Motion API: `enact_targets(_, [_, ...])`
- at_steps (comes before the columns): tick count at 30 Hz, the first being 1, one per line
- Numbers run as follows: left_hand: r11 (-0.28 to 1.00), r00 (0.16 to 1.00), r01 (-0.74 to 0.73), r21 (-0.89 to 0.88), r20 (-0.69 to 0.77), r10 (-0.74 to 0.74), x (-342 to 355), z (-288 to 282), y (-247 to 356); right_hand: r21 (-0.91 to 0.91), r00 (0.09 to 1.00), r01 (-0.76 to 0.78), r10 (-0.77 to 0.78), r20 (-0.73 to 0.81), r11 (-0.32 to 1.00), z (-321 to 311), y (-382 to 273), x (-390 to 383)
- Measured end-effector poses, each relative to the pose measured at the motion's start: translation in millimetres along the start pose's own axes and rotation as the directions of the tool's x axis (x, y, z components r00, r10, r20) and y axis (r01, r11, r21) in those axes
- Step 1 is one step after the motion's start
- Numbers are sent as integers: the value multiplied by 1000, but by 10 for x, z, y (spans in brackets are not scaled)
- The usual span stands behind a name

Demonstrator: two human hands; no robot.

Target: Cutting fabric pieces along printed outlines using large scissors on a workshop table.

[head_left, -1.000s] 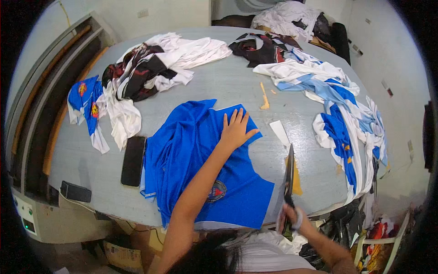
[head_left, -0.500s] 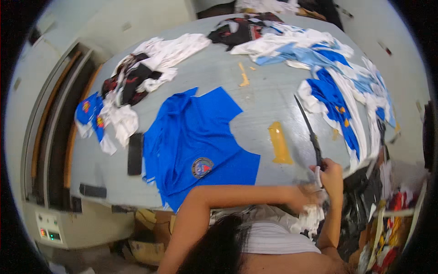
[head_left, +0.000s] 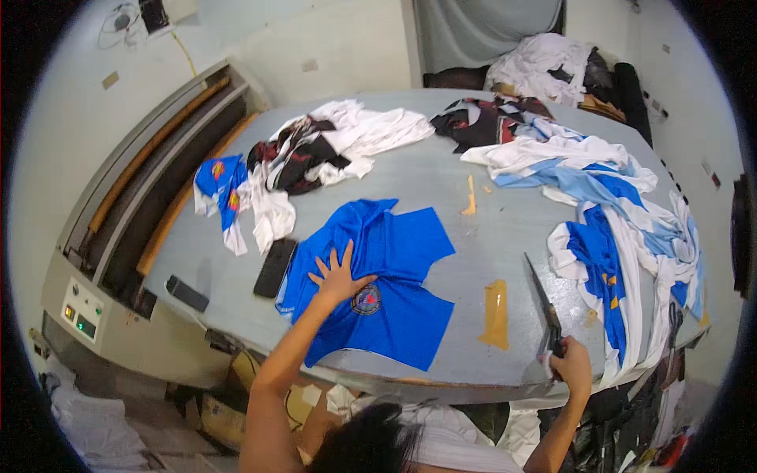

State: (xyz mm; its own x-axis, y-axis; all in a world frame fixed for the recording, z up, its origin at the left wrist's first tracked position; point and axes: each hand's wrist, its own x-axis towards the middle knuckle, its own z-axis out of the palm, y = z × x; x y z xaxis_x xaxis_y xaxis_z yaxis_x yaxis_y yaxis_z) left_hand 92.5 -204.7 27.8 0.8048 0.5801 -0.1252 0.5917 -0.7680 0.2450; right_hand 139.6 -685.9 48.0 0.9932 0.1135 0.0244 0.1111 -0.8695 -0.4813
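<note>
Spread across the front middle of the table lies a blue shirt panel [head_left: 402, 315] with a round dark emblem. My left hand [head_left: 341, 280] rests flat on it, fingers spread, just left of the emblem. To the right, my right hand [head_left: 572, 364] is wrapped round the handles of a pair of long dark scissors [head_left: 544, 296]. Their blades point away from me over the tabletop, apart from the blue cloth. Between the cloth and the scissors is a yellowish strip of tape [head_left: 495, 315].
A black phone-like slab [head_left: 275, 268] and a small dark box [head_left: 187, 293] lie left of the cloth. White and black fabric [head_left: 371, 130] is heaped at the far left, white and blue fabric [head_left: 607, 229] along the right. A long roller machine [head_left: 158, 173] stands beyond the left edge.
My left hand has moved from beside the right hand onto the blue panel and spread out. My right hand keeps hold of the scissors. The view has shifted, showing more of the room.
</note>
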Motion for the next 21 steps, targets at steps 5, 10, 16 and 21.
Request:
enact_targets(5, [976, 970, -215, 20, -109, 216, 91, 169, 502, 68, 996, 80, -83, 45, 994, -75, -135, -101])
enact_targets(10, [696, 647, -700, -157, 272, 712, 113, 216, 1329, 33, 996, 72, -74, 46, 997, -210, -167, -264])
enact_targets(16, [220, 79, -554, -803, 212, 974, -1033, -610, 2144, 462, 889, 420, -456, -37, 781, -191, -511, -336])
enact_targets(21, [85, 102, -332, -939, 53, 993, -1443, -988, 2262, 887, 871, 280, -485, -74, 368, 84, -769, -336])
